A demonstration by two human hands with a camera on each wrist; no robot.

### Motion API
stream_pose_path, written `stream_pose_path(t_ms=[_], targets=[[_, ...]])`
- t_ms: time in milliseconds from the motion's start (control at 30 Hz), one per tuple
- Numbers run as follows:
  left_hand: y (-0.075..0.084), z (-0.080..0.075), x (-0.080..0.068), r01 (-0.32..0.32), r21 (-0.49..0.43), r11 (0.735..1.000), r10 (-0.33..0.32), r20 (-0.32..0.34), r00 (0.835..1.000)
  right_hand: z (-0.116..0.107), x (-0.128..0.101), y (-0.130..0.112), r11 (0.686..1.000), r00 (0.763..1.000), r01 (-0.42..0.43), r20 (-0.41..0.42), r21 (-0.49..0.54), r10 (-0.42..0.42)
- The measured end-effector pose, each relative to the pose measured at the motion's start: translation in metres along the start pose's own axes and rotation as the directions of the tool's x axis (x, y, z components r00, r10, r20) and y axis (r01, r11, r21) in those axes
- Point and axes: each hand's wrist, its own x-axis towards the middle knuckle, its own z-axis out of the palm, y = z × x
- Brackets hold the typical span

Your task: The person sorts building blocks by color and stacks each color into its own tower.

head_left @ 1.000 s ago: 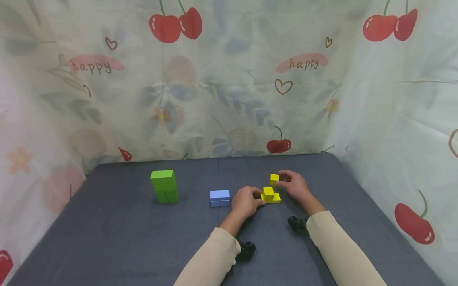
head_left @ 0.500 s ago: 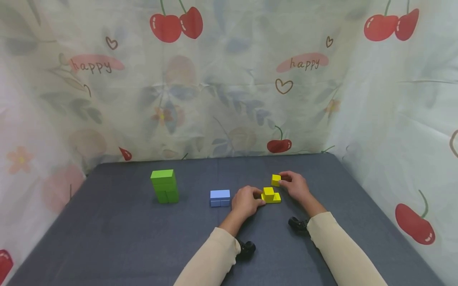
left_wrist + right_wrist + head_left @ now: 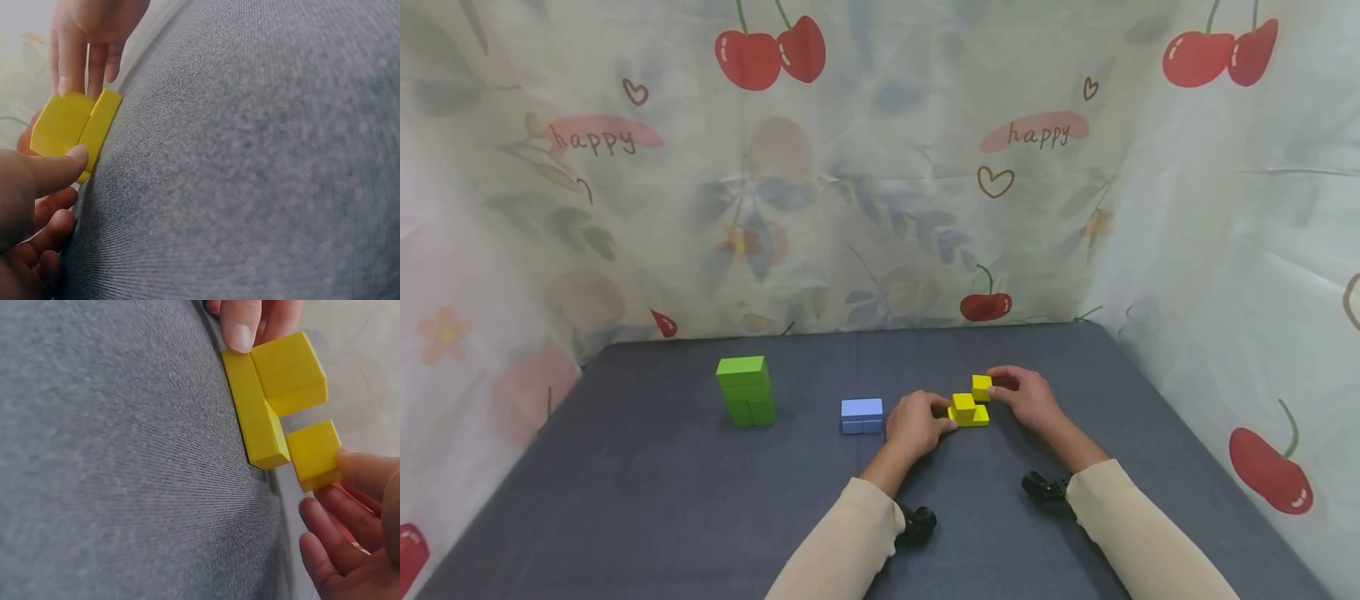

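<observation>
In the right wrist view, a long flat yellow block (image 3: 249,406) lies on the dark cloth, a yellow cube (image 3: 289,374) standing on one end of it. My left hand (image 3: 915,423) steadies the flat block at that end, thumb on the near side and the other fingers behind. Between the thumb and fingers of my right hand (image 3: 1024,393) is a second yellow cube (image 3: 314,453), pinched above and close to the flat block's bare right end. From the left wrist view the yellow blocks overlap, and the left thumb (image 3: 69,165) presses the flat one's side.
Left of my left hand sits a low stack of blue blocks (image 3: 861,410). Farther left stands a taller green block stack (image 3: 745,390). A patterned curtain (image 3: 880,167) closes off the back and sides of the dark table (image 3: 662,500). Black wrist devices (image 3: 917,521) hang under both sleeves.
My right hand, with the pinched yellow cube, has moved slightly right and then down toward the flat block. The left hand and the other blocks stay where they were.
</observation>
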Motion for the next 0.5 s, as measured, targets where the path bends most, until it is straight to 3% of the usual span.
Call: stream_pose_path(t_ms=[500], targets=[[0.000, -0.001, -0.001, 0.006, -0.005, 1.000, -0.006, 0.005, 1.000, -0.006, -0.018, 0.002, 0.999, 0.997, 0.033, 0.067, 0.042, -0.036]])
